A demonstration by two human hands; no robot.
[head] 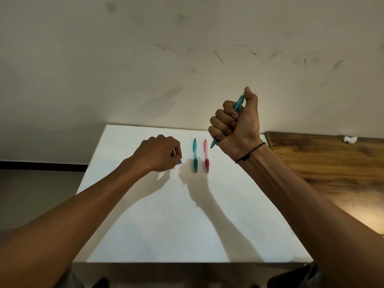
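**Fist grips a pen above a white table**

The right hand (239, 125), raised at the far right of the smooth white table (166, 225), wraps a translucent teal pen (239, 101) in its fist. The left hand (160, 152) rests curled over a mostly hidden small blue object (179, 162). Between the hands lie a slim green pen (195, 154) and a pink pen (206, 154), parallel. A wood-grain table (322, 163) adjoins on the right.

Right hand (236, 123), raised right of centre, fists round a teal pen (239, 101), thumb up; left hand (160, 152), centre-left, knuckles up, curls over a blue object (180, 162).
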